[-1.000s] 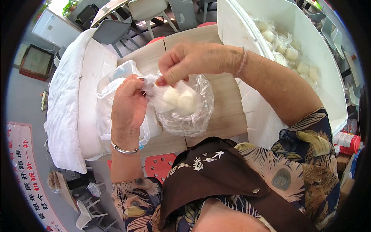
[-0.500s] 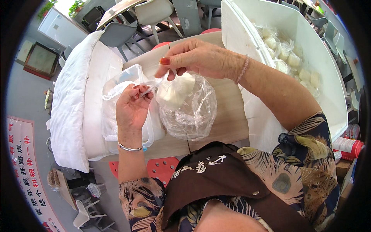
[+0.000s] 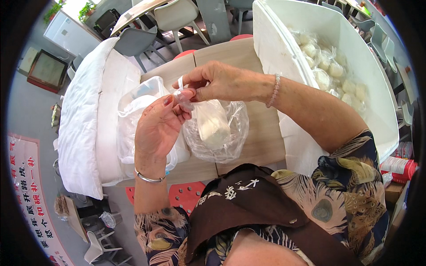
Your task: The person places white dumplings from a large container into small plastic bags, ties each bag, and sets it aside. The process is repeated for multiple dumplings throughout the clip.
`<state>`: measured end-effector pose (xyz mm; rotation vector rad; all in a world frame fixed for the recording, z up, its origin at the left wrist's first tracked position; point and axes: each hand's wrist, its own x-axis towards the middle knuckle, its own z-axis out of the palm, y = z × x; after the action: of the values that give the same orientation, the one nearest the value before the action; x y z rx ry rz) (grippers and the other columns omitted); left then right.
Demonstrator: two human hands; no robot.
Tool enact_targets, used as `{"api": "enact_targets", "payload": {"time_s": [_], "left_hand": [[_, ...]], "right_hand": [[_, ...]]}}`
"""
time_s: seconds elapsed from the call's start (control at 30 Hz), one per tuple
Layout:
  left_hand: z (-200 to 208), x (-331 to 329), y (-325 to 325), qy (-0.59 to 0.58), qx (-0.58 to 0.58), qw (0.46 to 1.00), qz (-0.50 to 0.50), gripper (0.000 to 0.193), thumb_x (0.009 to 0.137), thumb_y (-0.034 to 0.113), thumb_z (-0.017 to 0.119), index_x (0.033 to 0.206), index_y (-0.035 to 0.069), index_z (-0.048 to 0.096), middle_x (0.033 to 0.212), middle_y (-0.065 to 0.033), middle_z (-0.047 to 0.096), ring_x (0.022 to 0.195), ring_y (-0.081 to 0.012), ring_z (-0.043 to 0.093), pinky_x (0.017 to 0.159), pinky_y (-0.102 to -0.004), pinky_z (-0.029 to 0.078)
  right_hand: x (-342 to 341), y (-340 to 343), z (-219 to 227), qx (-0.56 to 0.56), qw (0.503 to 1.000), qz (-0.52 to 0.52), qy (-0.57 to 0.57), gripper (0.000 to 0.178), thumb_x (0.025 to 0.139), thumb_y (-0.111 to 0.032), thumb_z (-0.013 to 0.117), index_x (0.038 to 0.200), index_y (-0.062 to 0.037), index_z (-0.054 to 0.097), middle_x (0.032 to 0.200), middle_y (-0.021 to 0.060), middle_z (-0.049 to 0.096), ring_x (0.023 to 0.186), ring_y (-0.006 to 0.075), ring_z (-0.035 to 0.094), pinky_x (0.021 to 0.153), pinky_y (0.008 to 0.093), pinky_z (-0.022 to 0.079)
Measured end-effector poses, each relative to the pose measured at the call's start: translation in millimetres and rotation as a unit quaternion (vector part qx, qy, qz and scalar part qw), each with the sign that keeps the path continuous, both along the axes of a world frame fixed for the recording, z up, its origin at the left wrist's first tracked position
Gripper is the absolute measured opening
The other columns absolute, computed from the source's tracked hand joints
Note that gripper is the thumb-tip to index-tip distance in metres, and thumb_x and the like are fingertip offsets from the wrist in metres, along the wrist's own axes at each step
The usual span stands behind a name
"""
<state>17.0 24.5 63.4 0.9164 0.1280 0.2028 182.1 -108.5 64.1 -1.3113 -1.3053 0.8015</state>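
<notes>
A clear plastic bag (image 3: 217, 133) with white round buns inside hangs over the wooden table (image 3: 257, 133). My right hand (image 3: 222, 82) pinches the twisted neck of the bag from above. My left hand (image 3: 157, 128) grips the same neck from the left, fingertips touching the right hand's. The bag's top is gathered into a thin twisted strip between both hands.
A large white foam box (image 3: 284, 53) with several bagged buns stands at the right. At the left lies a white foam lid (image 3: 84, 128) with a pile of clear plastic bags (image 3: 133, 111) on it. Grey chairs (image 3: 133, 42) stand beyond the table. A red stool (image 3: 186, 195) is below.
The bag's open mouth has been gathered and twisted shut. Both hands have come together at its neck, and the bag hangs lower and narrower than before.
</notes>
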Motion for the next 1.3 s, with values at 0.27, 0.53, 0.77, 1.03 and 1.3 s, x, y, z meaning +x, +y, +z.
{"api": "enact_targets", "payload": {"time_s": [0.27,0.53,0.77,1.03,1.3], "left_hand": [[-1,-3,10,0.103,0.108,0.985,0.084,0.014,0.089,0.008,0.059,0.098,-0.002,0.064,0.099,-0.0113,0.067,0.074,-0.0108,0.052,0.069,-0.0263,0.044],[-16,5,9,0.169,-0.001,0.978,0.123,0.009,0.087,0.002,0.057,0.096,0.001,0.057,0.081,-0.0052,0.056,0.065,-0.0141,0.048,0.059,-0.0281,0.041],[-38,6,55,0.156,-0.126,0.957,0.209,0.015,0.08,-0.007,0.056,0.089,0.004,0.05,0.073,-0.0038,0.046,0.058,-0.0143,0.038,0.054,-0.0287,0.036],[-11,7,12,0.029,0.089,0.973,0.212,0.018,0.086,0.0,0.057,0.104,0.0,0.054,0.089,-0.0087,0.06,0.075,-0.0156,0.056,0.07,-0.0292,0.047],[34,-1,-50,-0.113,0.304,0.939,0.112,0.035,0.09,0.002,0.054,0.124,-0.002,0.049,0.113,-0.0153,0.061,0.092,-0.0168,0.06,0.079,-0.027,0.048]], "right_hand": [[5,-4,-1,-0.097,0.988,0.013,-0.121,0.019,0.086,-0.02,0.065,0.094,-0.0029,0.068,0.079,0.0048,0.067,0.073,0.0141,0.06,0.066,0.028,0.048],[8,-2,-17,-0.056,0.932,0.054,-0.355,0.01,0.084,-0.012,0.063,0.088,-0.0049,0.069,0.086,0.0114,0.067,0.081,0.029,0.065,0.072,0.0377,0.051],[-20,-14,-19,-0.116,0.879,0.166,-0.431,0.026,0.083,-0.022,0.067,0.067,-0.0011,0.063,0.085,0.0097,0.061,0.079,0.031,0.062,0.071,0.0412,0.05],[-13,-14,-8,-0.167,0.894,0.026,-0.416,0.054,0.085,-0.047,0.064,0.079,0.006,0.058,0.08,0.0221,0.064,0.08,0.0401,0.063,0.071,0.0466,0.051],[-14,-7,4,-0.134,0.882,-0.137,-0.43,0.025,0.093,-0.03,0.049,0.098,-0.0073,0.06,0.081,0.0172,0.067,0.079,0.0353,0.067,0.071,0.0453,0.053]]}}
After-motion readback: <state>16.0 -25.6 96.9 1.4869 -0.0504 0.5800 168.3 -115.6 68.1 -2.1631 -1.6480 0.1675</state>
